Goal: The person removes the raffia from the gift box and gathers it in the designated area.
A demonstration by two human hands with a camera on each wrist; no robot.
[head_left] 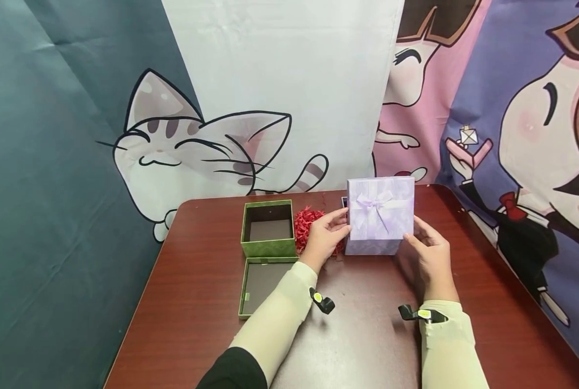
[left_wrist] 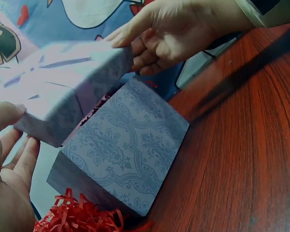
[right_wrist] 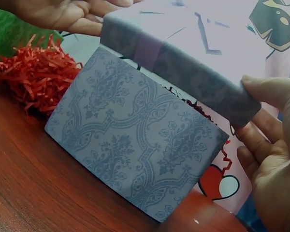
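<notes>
A lavender gift box lid (head_left: 391,222) with a ribbon bow is held between both hands just over its matching box (head_left: 372,248). My left hand (head_left: 322,237) pinches the lid's left edge, thumb on the outside. On the opposite side my right hand (head_left: 434,258) grips the lid's right edge between thumb and fingers. In the right wrist view a gap separates the lid (right_wrist: 183,77) from the patterned box (right_wrist: 130,130), and dark red shreds show in it. The box stands upright on the table. Most of its inside is hidden under the lid.
An open green box (head_left: 268,248) stands to the left, with its upturned green lid (head_left: 265,286) in front. Red shredded paper (head_left: 306,222) lies between the green and lavender boxes. The brown table (head_left: 187,281) meets a cartoon-printed cloth (head_left: 280,65) behind.
</notes>
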